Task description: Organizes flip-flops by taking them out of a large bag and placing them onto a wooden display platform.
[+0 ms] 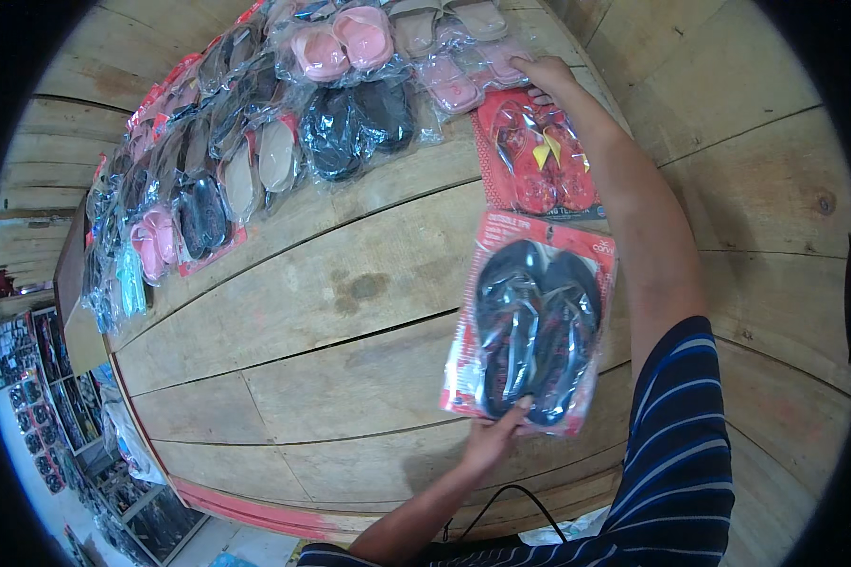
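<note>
My left hand (496,436) grips the lower edge of a packaged pair of black flip-flops (539,333), sealed in clear plastic on a red and white card. My right hand (547,76) reaches up to a plastic-wrapped pair of pink sandals (452,83) at the top of the wooden wall; its thumb and forefinger touch the wrap, and I cannot tell how firmly. Just below that hand hangs a red card with red flip-flops (539,159) bearing yellow straps. The black pair's card is in front of the planks, close under the red card.
Rows of wrapped footwear (241,135) cover the upper left of the plank wall (326,283). Another plank wall (737,142) meets it at the right. Shelves with goods (78,397) stand at the far lower left. A black cable loop (514,489) shows low down.
</note>
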Demonstrator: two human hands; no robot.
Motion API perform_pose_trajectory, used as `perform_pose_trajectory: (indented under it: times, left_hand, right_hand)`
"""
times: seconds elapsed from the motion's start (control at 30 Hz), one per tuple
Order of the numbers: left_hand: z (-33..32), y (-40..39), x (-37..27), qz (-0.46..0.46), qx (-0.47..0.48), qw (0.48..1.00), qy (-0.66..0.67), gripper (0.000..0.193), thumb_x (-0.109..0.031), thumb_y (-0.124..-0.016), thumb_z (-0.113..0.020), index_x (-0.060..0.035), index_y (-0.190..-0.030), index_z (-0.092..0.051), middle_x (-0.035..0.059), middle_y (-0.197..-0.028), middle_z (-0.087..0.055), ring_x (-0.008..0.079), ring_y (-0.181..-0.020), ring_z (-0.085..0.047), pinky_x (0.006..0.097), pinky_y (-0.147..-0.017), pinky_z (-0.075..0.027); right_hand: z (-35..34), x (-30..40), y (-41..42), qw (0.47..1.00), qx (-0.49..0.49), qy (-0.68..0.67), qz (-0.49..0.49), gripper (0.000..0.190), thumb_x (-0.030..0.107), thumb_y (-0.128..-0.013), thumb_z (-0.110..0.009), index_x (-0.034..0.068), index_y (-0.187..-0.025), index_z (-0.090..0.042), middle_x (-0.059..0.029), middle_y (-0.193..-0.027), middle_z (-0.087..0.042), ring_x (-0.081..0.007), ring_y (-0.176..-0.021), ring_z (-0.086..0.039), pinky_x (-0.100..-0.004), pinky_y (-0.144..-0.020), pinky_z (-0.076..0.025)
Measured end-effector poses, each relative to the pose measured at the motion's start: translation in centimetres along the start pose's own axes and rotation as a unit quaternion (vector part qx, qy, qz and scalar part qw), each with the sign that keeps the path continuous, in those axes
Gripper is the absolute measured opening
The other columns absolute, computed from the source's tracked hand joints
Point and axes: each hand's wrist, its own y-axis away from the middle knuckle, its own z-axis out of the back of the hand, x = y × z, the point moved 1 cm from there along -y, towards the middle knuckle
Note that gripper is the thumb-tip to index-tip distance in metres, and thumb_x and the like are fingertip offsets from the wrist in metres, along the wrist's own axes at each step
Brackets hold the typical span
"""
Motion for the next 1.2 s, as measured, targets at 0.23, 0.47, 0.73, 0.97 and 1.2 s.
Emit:
perform_pose_trajectory:
  times: [0.23,0.47,0.73,0.97,1.2]
  left_hand:
    - [-9.2,-2.0,4.0,0.032,-0.062,0.990,0.124,0.040,-0.021,-0.083,-0.070,-0.0073,-0.116,-0.052,0.0051,-0.108,-0.060,0.0187,-0.094,-0.061,0.0353,-0.078,-0.052]
    - [-14.6,-2.5,3.4,0.008,-0.100,0.968,0.231,0.033,-0.021,-0.083,-0.070,-0.0066,-0.107,-0.053,0.0047,-0.097,-0.061,0.0171,-0.081,-0.060,0.0335,-0.073,-0.054]
    - [-12.8,-6.4,0.0,-0.060,-0.074,0.964,0.248,0.051,-0.021,-0.082,-0.071,-0.0075,-0.123,-0.044,0.0085,-0.111,-0.058,0.0192,-0.088,-0.062,0.0343,-0.076,-0.054]
    - [-7.2,-6.7,0.8,-0.009,-0.063,0.981,0.184,0.039,-0.020,-0.081,-0.073,-0.0060,-0.113,-0.054,0.0044,-0.099,-0.062,0.0146,-0.080,-0.061,0.0331,-0.071,-0.055]
    - [1.3,-2.2,-0.8,-0.030,-0.025,0.994,0.098,0.037,-0.014,-0.088,-0.062,-0.0055,-0.120,-0.047,0.0074,-0.115,-0.058,0.0189,-0.096,-0.063,0.0378,-0.077,-0.058]
  right_hand:
    - [-0.5,0.0,0.1,0.999,0.007,-0.005,0.031,0.061,0.053,-0.074,-0.066,0.005,-0.111,-0.060,-0.0102,-0.098,-0.063,-0.0210,-0.081,-0.062,-0.0336,-0.067,-0.051]
    - [-0.2,-0.2,1.3,0.983,-0.019,0.121,0.137,0.063,0.057,-0.074,-0.062,-0.001,-0.099,-0.067,-0.0185,-0.090,-0.067,-0.0284,-0.080,-0.066,-0.0359,-0.074,-0.051]
    - [-2.9,1.1,5.8,0.928,-0.277,0.245,0.047,0.060,0.059,-0.074,-0.058,0.004,-0.098,-0.069,-0.0190,-0.092,-0.067,-0.0307,-0.093,-0.063,-0.0395,-0.085,-0.045]
    - [-1.1,-2.3,3.8,0.981,-0.164,0.090,0.047,0.062,0.058,-0.072,-0.058,0.010,-0.110,-0.065,-0.0203,-0.113,-0.060,-0.0360,-0.115,-0.049,-0.0427,-0.097,-0.038]
    - [-0.4,-3.4,3.2,0.972,-0.189,0.077,0.115,0.051,0.049,-0.076,-0.064,0.006,-0.105,-0.067,-0.0164,-0.096,-0.067,-0.0271,-0.092,-0.063,-0.0347,-0.083,-0.047]
